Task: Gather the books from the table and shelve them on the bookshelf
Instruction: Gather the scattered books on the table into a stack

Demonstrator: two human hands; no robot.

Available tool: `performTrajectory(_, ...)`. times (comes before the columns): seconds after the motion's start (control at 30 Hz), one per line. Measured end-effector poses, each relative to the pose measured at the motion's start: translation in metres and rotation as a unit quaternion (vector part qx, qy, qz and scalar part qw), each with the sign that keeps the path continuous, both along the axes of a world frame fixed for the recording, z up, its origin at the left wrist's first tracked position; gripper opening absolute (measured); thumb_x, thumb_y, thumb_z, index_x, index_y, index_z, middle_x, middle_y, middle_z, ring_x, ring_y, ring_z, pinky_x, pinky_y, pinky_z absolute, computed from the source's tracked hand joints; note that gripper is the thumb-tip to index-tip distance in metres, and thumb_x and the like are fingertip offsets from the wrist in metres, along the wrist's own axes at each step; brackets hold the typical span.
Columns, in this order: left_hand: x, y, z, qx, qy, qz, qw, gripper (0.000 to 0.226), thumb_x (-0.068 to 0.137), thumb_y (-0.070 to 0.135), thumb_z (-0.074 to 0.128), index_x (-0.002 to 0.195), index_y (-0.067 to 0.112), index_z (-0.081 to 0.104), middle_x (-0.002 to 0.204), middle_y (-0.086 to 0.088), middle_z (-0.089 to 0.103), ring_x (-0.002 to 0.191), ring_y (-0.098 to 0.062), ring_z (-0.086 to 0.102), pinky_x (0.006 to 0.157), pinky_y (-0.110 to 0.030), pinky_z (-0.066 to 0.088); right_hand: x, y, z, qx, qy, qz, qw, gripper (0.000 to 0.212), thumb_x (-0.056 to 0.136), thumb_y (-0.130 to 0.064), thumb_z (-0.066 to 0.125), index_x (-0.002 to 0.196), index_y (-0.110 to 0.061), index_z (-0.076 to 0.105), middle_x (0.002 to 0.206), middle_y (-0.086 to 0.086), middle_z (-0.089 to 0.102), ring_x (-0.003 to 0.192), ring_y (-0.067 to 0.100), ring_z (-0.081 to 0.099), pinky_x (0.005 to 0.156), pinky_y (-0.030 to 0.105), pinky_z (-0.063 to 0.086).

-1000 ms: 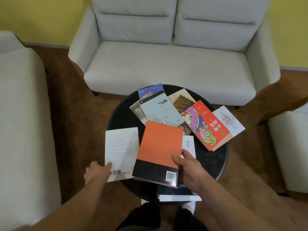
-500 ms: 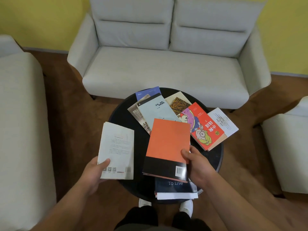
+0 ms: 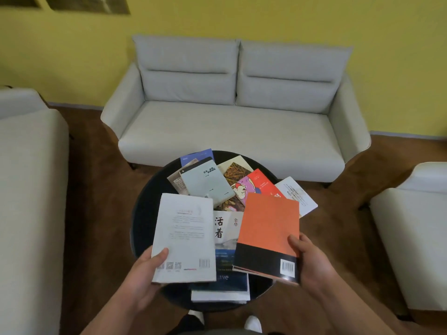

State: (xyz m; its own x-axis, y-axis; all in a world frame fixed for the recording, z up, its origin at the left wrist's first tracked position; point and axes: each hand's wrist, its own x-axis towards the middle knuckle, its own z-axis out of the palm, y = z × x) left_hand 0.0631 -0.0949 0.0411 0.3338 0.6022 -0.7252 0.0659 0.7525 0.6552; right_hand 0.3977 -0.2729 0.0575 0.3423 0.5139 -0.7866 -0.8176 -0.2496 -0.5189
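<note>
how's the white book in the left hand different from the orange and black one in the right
The white paperback book has a plain pale back cover with small print; the orange and black paperback book is bold, orange above a black band. The white one carries QR codes and a barcode, the orange one only a barcode. The white one sits squarer; the orange one tilts right. Both are held back cover up above the round black table.

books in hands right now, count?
2: white book in the left hand, orange book in the right hand. More lie on the table.

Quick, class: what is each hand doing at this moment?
Left hand: closed on the white book, lifted above the table.
Right hand: closed on the orange book, also lifted.
</note>
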Motion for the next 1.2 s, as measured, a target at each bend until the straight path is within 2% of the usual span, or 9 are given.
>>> performTrajectory(0.23, 0.049, -0.039, -0.010, 0.053, 0.094, -0.064, 0.992, 0.023, 0.096, 0.022, 0.064, 0.118, 0.021, 0.064, 0.113, -0.005, 0.076, 0.098, -0.025, 0.074, 0.077, -0.042, 0.061, 0.029, -0.022, -0.002, -0.002, -0.001, 0.030, 1.000, 0.027, 0.100, -0.022, 0.061, 0.126, -0.020, 0.057, 0.104, 0.023, 0.077, 0.096, 0.047, 0.075, 0.071, 0.053, 0.061)
performTrajectory(0.4, 0.063, -0.039, -0.018, 0.220, 0.274, -0.233, 0.907, 0.037, 0.089, 0.016, 0.071, 0.123, 0.018, 0.056, 0.116, 0.006, 0.065, 0.100, -0.011, 0.062, 0.074, -0.022, 0.050, 0.039, -0.020, -0.005, -0.011, -0.012, 0.056, 0.998, 0.027, 0.102, -0.021, 0.058, 0.128, -0.018, 0.056, 0.105, 0.022, 0.077, 0.094, 0.045, 0.076, 0.069, 0.051, 0.061)
performTrajectory(0.6, 0.068, -0.035, -0.012, 0.157, 0.287, -0.254, 0.910, 0.050, 0.087, 0.016, 0.074, 0.128, 0.025, 0.049, 0.135, -0.003, 0.060, 0.115, -0.019, 0.061, 0.096, -0.040, 0.055, 0.035, -0.004, -0.006, -0.013, -0.023, 0.093, 0.995, 0.031, 0.100, -0.020, 0.061, 0.131, -0.018, 0.055, 0.110, 0.022, 0.076, 0.099, 0.044, 0.075, 0.073, 0.050, 0.062)
performTrajectory(0.7, 0.076, -0.036, 0.002, 0.268, 0.417, -0.247, 0.832, 0.068, 0.086, 0.032, 0.074, 0.145, 0.020, 0.042, 0.146, -0.008, 0.046, 0.131, -0.027, 0.047, 0.107, -0.045, 0.045, 0.026, 0.006, 0.001, 0.005, -0.064, 0.123, 0.990, 0.029, 0.099, -0.012, 0.060, 0.128, -0.013, 0.057, 0.107, 0.020, 0.077, 0.094, 0.039, 0.077, 0.072, 0.046, 0.062)
performTrajectory(0.77, 0.092, -0.039, 0.021, 0.358, 0.360, -0.208, 0.836, 0.053, 0.088, 0.038, 0.070, 0.137, 0.025, 0.053, 0.137, 0.000, 0.054, 0.122, -0.015, 0.052, 0.100, -0.034, 0.048, 0.017, 0.016, 0.013, 0.017, -0.122, 0.145, 0.982, 0.029, 0.096, -0.008, 0.063, 0.124, -0.013, 0.060, 0.102, 0.015, 0.079, 0.089, 0.035, 0.078, 0.072, 0.043, 0.061)
performTrajectory(0.87, 0.123, -0.048, 0.056, 0.179, 0.092, -0.271, 0.941, 0.035, 0.087, 0.062, 0.058, 0.118, 0.047, 0.062, 0.127, 0.016, 0.065, 0.112, -0.002, 0.063, 0.094, -0.024, 0.049, -0.001, 0.029, 0.043, 0.026, -0.203, 0.181, 0.962, 0.030, 0.091, -0.016, 0.072, 0.118, -0.023, 0.061, 0.099, 0.006, 0.079, 0.084, 0.024, 0.079, 0.068, 0.037, 0.061)
performTrajectory(0.97, 0.133, -0.043, 0.069, 0.091, -0.024, -0.264, 0.960, 0.052, 0.073, 0.084, 0.049, 0.119, 0.061, 0.058, 0.126, 0.022, 0.065, 0.118, -0.008, 0.063, 0.104, -0.040, 0.047, -0.021, 0.039, 0.074, 0.049, -0.292, 0.241, 0.924, 0.032, 0.086, -0.028, 0.076, 0.110, -0.042, 0.059, 0.106, -0.006, 0.073, 0.091, 0.017, 0.076, 0.075, 0.031, 0.061)
performTrajectory(1.1, 0.134, -0.032, 0.073, 0.048, -0.132, -0.187, 0.972, 0.081, 0.065, 0.085, 0.057, 0.131, 0.037, 0.061, 0.131, -0.004, 0.066, 0.121, -0.027, 0.064, 0.099, -0.053, 0.052, -0.056, 0.049, 0.093, 0.073, -0.413, 0.323, 0.848, 0.037, 0.080, -0.036, 0.077, 0.098, -0.062, 0.057, 0.104, -0.028, 0.069, 0.096, -0.006, 0.068, 0.066, 0.013, 0.057)
performTrajectory(1.2, 0.131, -0.032, 0.075, 0.038, -0.158, -0.126, 0.979, 0.083, 0.067, 0.081, 0.060, 0.130, 0.027, 0.064, 0.129, -0.018, 0.065, 0.117, -0.033, 0.065, 0.087, -0.046, 0.057, -0.073, 0.052, 0.094, 0.086, -0.487, 0.346, 0.798, 0.042, 0.081, -0.041, 0.076, 0.093, -0.072, 0.051, 0.102, -0.039, 0.064, 0.095, -0.015, 0.064, 0.063, 0.005, 0.052)
